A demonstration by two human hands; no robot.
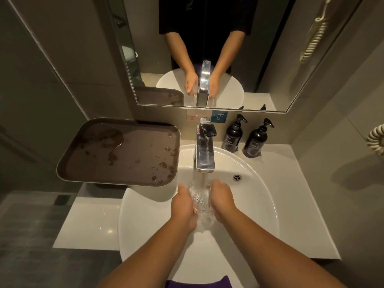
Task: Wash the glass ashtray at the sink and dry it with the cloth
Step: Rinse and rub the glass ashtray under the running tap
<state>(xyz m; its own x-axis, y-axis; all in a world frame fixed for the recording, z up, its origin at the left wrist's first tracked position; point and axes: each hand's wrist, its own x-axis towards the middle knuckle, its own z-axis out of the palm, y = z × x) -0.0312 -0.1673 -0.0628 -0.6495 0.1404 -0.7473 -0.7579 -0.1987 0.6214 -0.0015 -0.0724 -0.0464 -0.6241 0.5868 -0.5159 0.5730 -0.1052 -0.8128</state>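
The clear glass ashtray (200, 201) sits between both my hands over the white sink basin (255, 196), right under the running stream from the chrome tap (204, 152). My left hand (184, 206) grips its left side and my right hand (222, 199) grips its right side. Water splashes over the glass and blurs its outline. A purple cloth (197, 283) lies at the near edge of the basin, partly cut off by the bottom of the view.
A wet brown tray (120, 152) rests left of the basin, overhanging the white counter (89, 221). Two dark pump bottles (232, 134) (256, 139) stand behind the basin at the right. The mirror (207, 48) hangs above. A coiled cord (376, 140) hangs at the right wall.
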